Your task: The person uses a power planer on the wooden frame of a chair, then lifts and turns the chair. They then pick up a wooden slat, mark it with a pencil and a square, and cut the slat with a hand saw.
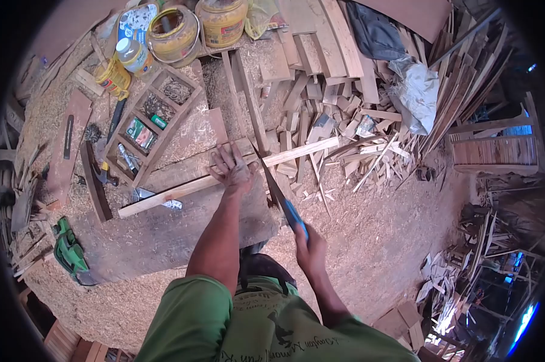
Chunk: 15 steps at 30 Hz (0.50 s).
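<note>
My left hand (233, 169) lies with spread fingers on a long, pale wooden strip (179, 192), pressing it against the workbench (158, 241). In my right hand (311, 250) is the blue handle of a handsaw (276, 189). Its blade crosses the strip just right of my left hand, near the bench's right end. How deep the teeth sit in the wood cannot be made out. Past the bench edge, the strip's right end reaches out over a heap of offcuts (345, 114).
A divided wooden tray (167, 136) holds small items, with a hammer (105, 174) beside it. A green power planer (70, 250) sits at the bench's left end. Yellow buckets (222, 24) and a white-capped bottle (130, 54) stand at the back. Sawdust (381, 241) covers the floor.
</note>
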Each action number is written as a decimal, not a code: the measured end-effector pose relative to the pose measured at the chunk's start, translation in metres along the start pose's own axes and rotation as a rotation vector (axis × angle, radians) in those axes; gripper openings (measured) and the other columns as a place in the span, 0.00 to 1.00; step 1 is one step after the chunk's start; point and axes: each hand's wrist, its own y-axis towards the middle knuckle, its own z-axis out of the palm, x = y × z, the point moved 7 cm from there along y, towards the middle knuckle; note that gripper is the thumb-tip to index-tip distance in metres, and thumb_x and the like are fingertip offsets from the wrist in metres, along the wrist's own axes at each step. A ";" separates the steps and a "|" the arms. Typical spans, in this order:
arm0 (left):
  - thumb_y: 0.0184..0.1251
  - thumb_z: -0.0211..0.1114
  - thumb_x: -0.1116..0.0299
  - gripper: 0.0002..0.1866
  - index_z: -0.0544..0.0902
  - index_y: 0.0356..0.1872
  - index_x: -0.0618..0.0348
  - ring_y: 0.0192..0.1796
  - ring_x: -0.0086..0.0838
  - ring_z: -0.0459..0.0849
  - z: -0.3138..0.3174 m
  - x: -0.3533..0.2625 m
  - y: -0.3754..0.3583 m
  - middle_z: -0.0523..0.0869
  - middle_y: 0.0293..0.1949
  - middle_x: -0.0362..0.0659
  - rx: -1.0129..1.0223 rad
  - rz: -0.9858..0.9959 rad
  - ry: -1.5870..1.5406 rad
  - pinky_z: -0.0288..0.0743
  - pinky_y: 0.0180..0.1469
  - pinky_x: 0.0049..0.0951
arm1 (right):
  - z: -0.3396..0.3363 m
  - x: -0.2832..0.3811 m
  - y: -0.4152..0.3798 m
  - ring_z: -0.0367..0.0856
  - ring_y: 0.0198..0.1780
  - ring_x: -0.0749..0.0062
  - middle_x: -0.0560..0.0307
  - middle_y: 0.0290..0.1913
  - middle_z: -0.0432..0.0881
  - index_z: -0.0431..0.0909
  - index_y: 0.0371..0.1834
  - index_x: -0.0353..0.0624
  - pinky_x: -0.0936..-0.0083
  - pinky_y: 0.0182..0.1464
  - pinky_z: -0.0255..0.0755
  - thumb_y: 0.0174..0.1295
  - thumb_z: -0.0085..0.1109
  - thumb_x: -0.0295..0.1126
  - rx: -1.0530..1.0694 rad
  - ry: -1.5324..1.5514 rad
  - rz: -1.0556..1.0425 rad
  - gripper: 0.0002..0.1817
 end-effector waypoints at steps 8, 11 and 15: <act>0.75 0.62 0.36 0.59 0.31 0.90 0.45 0.87 0.64 0.19 -0.007 -0.003 -0.004 0.19 0.87 0.58 0.004 -0.016 0.033 0.13 0.77 0.80 | 0.103 0.022 0.148 0.87 0.35 0.32 0.30 0.30 0.85 0.87 0.43 0.33 0.47 0.35 0.77 0.81 0.56 0.47 -0.031 -0.012 -0.158 0.24; 0.74 0.64 0.37 0.60 0.31 0.90 0.46 0.88 0.63 0.19 -0.005 -0.001 -0.003 0.20 0.88 0.58 -0.003 -0.012 -0.001 0.14 0.77 0.80 | 0.100 0.026 0.148 0.86 0.34 0.31 0.29 0.30 0.84 0.85 0.40 0.33 0.47 0.34 0.76 0.81 0.55 0.47 -0.053 0.009 -0.250 0.25; 0.74 0.63 0.36 0.60 0.33 0.90 0.48 0.88 0.64 0.20 -0.009 -0.007 -0.003 0.22 0.88 0.60 0.000 0.000 -0.042 0.15 0.77 0.82 | 0.012 -0.007 0.017 0.90 0.31 0.43 0.38 0.28 0.86 0.87 0.53 0.37 0.56 0.34 0.79 0.81 0.57 0.44 -0.016 0.022 -0.038 0.19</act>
